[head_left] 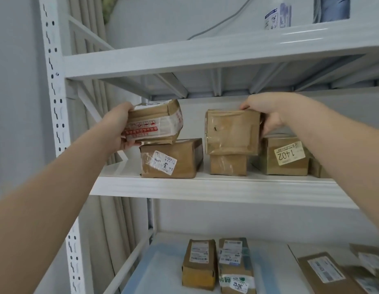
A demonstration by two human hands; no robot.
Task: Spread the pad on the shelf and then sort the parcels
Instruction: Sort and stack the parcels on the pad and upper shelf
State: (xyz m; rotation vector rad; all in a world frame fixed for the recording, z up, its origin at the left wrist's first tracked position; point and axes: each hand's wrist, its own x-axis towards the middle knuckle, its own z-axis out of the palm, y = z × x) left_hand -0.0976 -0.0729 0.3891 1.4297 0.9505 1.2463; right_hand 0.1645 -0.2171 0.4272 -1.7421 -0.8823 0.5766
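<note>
At the far left stands the white perforated upright (pixel 55 92) of the shelving unit, with pale curtains behind it. Your left hand (pixel 118 128) reaches up to the middle shelf (pixel 205 187) and grips the near end of a tilted brown parcel with red-printed tape (pixel 155 122), thumb on top and fingers curled underneath it; its lower edge rests on the labelled parcel marked 3 (pixel 170 159), which sits flat on the shelf. Just to the right, a plain taped parcel (pixel 232 131) sits on top of a smaller brown box (pixel 228 164), overhanging it on both sides. Your right hand (pixel 269 115) holds that upper parcel at its right side, fingers hooked over the top back edge and thumb pressed against the side. Beside the small box, under your right wrist, stands a parcel whose label reads 1402 upside down (pixel 285 155), touching or nearly touching another box at the far right edge. On the shelf below, a bluish translucent pad (pixel 161 270) lies spread, with two upright parcels (pixel 199 264) standing on it side by side, one labelled 3012 (pixel 235 270); further right, flat parcels (pixel 324 272) lie on the bare shelf surface. Above, the top shelf (pixel 205 54) carries a white bundle and a grey cable.
</note>
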